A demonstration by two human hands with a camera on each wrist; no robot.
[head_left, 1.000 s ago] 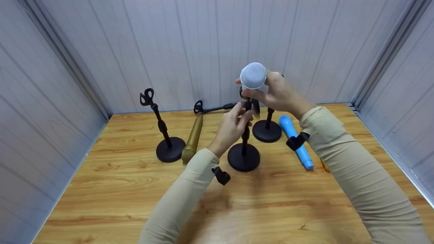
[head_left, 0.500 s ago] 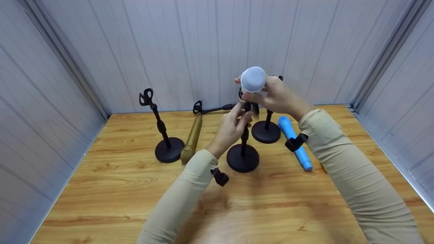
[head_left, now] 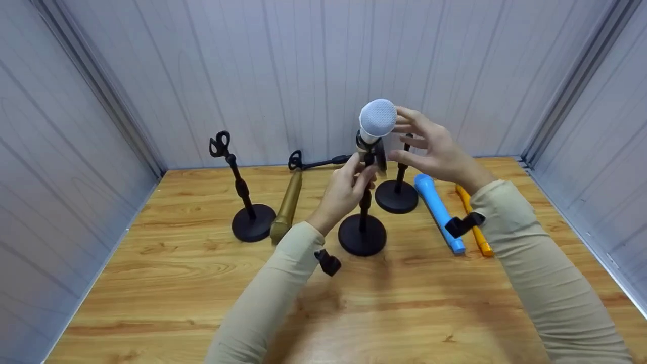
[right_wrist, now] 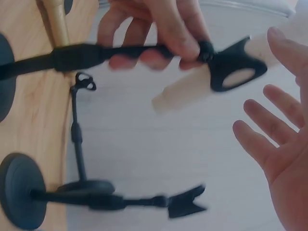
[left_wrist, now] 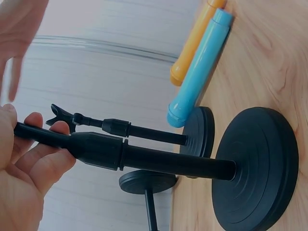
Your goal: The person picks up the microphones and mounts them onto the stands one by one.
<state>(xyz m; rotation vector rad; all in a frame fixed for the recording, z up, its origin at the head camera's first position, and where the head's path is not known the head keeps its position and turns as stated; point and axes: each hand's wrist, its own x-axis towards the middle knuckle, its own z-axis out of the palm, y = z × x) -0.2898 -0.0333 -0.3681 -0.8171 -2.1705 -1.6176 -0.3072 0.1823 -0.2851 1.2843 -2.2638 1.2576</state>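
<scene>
My left hand (head_left: 341,193) grips the upper pole of a black desk microphone stand (head_left: 363,237), just below its clip. A white microphone (head_left: 378,118) lies tilted in that clip (right_wrist: 224,79), its mesh head facing up toward the head camera. In the right wrist view the microphone's tail pokes out behind the clip. My right hand (head_left: 437,149) is beside the microphone with fingers spread and nothing held. The left wrist view shows the gripped stand's pole running down to its round base (left_wrist: 257,168) on the table.
Another stand (head_left: 397,196) rises behind, near a blue microphone (head_left: 433,202) and an orange one (head_left: 480,237). At left are a third upright stand (head_left: 252,222) and a gold microphone (head_left: 288,202). One more stand (head_left: 323,162) lies along the back wall.
My right hand has let go of the white microphone and moved right, its fingers spreading. The microphone stays in the clip. My left hand keeps its grip on the stand.
</scene>
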